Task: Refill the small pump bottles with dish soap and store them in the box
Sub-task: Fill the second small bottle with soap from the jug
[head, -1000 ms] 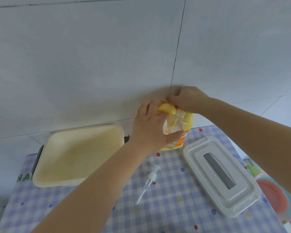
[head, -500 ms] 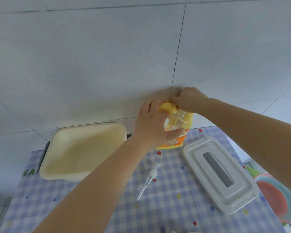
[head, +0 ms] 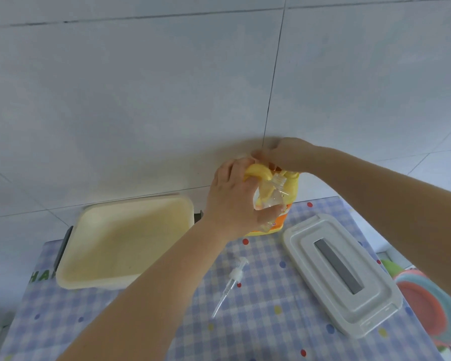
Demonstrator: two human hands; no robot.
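The left hand (head: 235,199) wraps its fingers and thumb around a small clear plastic bottle (head: 271,198), holding it tilted with its open neck up against the top of a large yellow dish soap bottle (head: 292,188) with an orange label. The right hand (head: 288,155) curls over the top of that yellow bottle, gripping it from above near the wall. Both bottles are at the far edge of the blue checked tablecloth (head: 258,329). A clear pump head with a long tube (head: 231,285) lies loose on the cloth below the hands. An open cream plastic box (head: 125,241) sits to the left, and its white lid with a grey handle (head: 341,272) lies to the right.
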